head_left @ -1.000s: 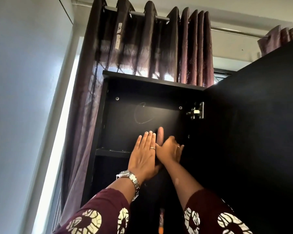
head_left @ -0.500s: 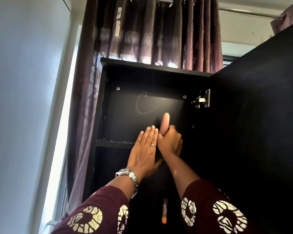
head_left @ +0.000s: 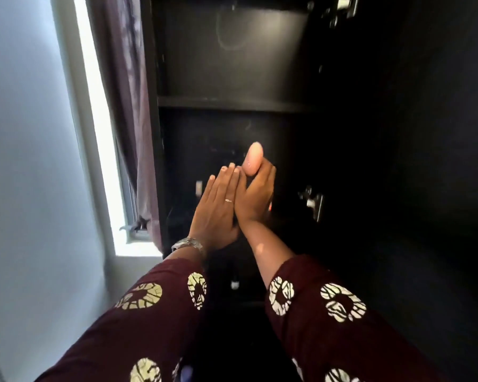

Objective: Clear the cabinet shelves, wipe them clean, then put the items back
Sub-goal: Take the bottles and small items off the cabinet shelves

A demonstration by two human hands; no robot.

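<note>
The black cabinet stands open in front of me, with a bare upper shelf (head_left: 232, 102) and dark compartments above and below it. My right hand (head_left: 255, 197) is closed around a pale pink, rounded oblong object (head_left: 253, 158), whose tip sticks up above the fingers. It is held in front of the compartment below the shelf. My left hand (head_left: 218, 208), with a ring and a wristwatch, lies flat with fingers straight against the right hand and holds nothing that I can see. What the pink object is cannot be told.
The open cabinet door (head_left: 430, 139) fills the right side, with metal hinges (head_left: 313, 202) on its inner edge. A purple curtain (head_left: 127, 78) and a bright window (head_left: 100, 139) sit left of the cabinet. A small white-capped item (head_left: 234, 284) shows low in the dark interior.
The view has tilted down. Both hands have dropped from the top compartment to below the upper shelf, with the pink object still in the right hand.
</note>
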